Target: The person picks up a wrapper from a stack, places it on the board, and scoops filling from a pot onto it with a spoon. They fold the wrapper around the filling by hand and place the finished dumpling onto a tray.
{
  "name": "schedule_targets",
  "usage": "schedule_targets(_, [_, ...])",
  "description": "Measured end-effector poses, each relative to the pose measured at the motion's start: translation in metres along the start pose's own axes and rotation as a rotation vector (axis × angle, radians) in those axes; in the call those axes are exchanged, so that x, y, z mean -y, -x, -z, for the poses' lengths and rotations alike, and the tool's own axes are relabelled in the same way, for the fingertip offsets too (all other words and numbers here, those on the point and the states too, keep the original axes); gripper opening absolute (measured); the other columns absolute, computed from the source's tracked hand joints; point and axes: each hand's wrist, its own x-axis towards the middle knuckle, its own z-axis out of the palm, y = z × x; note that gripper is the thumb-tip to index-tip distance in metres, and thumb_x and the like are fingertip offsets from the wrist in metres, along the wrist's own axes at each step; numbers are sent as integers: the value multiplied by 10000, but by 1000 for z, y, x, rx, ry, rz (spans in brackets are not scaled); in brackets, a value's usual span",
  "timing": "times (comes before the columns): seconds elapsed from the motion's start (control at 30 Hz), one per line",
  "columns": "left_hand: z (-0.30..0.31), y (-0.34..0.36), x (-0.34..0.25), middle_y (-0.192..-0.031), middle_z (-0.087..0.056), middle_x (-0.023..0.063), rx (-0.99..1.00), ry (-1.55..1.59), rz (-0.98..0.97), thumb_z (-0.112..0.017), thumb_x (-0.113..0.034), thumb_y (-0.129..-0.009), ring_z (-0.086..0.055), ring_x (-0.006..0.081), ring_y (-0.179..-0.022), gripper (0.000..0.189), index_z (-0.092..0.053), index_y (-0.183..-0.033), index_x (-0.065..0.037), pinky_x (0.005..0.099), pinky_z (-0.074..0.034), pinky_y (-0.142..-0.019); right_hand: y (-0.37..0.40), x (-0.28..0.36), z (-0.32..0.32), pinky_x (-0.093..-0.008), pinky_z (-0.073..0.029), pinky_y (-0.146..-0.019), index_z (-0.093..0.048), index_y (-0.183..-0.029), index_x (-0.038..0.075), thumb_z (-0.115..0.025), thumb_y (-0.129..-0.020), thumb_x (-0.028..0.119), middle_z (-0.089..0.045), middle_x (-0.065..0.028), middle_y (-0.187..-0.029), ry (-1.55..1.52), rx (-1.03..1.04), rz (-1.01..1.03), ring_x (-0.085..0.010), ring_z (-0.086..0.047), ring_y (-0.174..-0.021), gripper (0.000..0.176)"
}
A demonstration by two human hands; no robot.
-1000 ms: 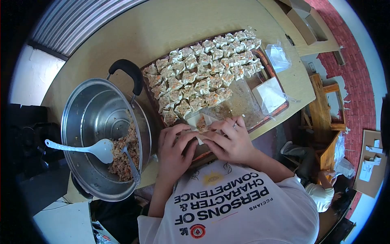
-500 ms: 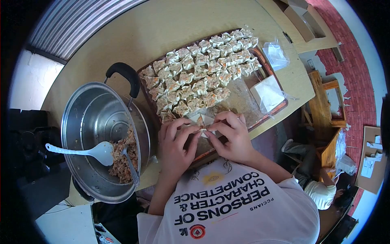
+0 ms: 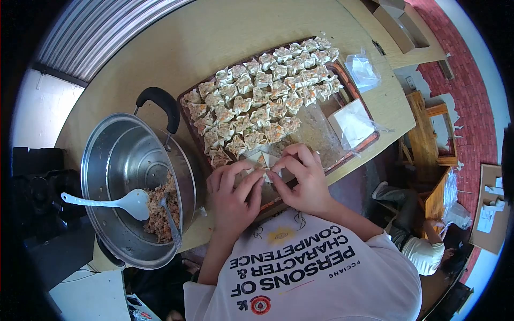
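Tan table (image 3: 214,32), tray (image 3: 318,134) close to its front edge. Bare tray floor to right of dumpling rows (image 3: 262,101); pot (image 3: 123,160) crowding left side. At tray's near edge: filled wrapper (image 3: 262,160), white, corners raised, meat at centre. Left hand (image 3: 233,200) and right hand (image 3: 302,182) fingers closed, pinching its sides.

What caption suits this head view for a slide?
Left hand and right hand pinch a filled wrapper at a tray of dumplings, beside a pot.
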Motion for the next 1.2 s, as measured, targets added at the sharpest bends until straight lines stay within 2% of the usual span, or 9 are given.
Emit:
schedule_targets(0.1, [1,6,1,-1213,-633,16,7,-74,-77,-800,-116,-828,-536,291,-1116,262,-784,-1084,-167,436,-416,-993,-1,1,1,-398,-411,-781,-661,-1006,113,-826,-812,140,-614,-76,-1076,-4,-5,-18,-264,-637,-975,256])
schedule_targets(0.17, [3,8,2,-1242,-634,-20,26,-158,-130,-778,-210,-863,-551,245,-1116,362,-778,-1224,-236,436,-399,-972,-1,0,2,-402,-415,-781,-652,-1027,110,-828,-814,147,-616,-79,-1082,-10,1,-24,-272,-637,-978,279])
schedule_targets(0.27, [6,9,1,-1266,-631,-24,45,-196,-135,-764,-237,-876,-546,239,-1121,387,-769,-1262,-252,433,-390,-975,-1,-3,4,-401,-417,-784,-643,-1048,104,-835,-818,168,-620,-80,-1083,-46,0,-40,-273,-638,-972,307])
schedule_targets(0.57, [6,10,2,-1297,-623,-17,84,-220,-138,-747,-302,-892,-536,252,-1135,405,-754,-1295,-259,457,-379,-990,-1,-2,5,-403,-413,-808,-638,-1074,100,-845,-807,190,-628,-64,-1081,-31,33,-65,-263,-639,-935,349])
schedule_targets(0.97, [9,10,0,-1358,-603,-20,150,-288,-132,-724,-410,-925,-493,248,-1185,423,-733,-1332,-296,457,-350,-1025,0,-2,9,-394,-411,-814,-641,-1085,97,-828,-807,151,-636,-72,-1076,-39,34,-71,-276,-636,-980,339])
schedule_targets(1.07, [9,10,-1,-1368,-597,-22,157,-332,-160,-710,-433,-932,-483,247,-1193,419,-733,-1331,-305,461,-347,-1027,-3,-6,18,-413,-452,-808,-649,-1059,89,-814,-816,121,-641,-83,-1059,-71,28,-54,-301,-645,-950,295])
schedule_targets(1.13, [9,11,1,-1370,-596,-21,161,-327,-162,-706,-439,-933,-480,247,-1194,423,-730,-1335,-308,463,-346,-1028,-4,-21,34,-384,-541,-825,-700,-1029,66,-824,-803,29,-662,-106,-1076,-260,235,-35,-301,-673,-999,260])
schedule_targets(1.2, [8,11,2,-1373,-594,-20,163,-323,-164,-702,-444,-935,-477,247,-1196,426,-728,-1339,-310,464,-345,-1029,-7,-29,53,-375,-553,-818,-717,-1028,66,-817,-805,12,-667,-100,-1073,-232,279,17,-297,-680,-984,250])
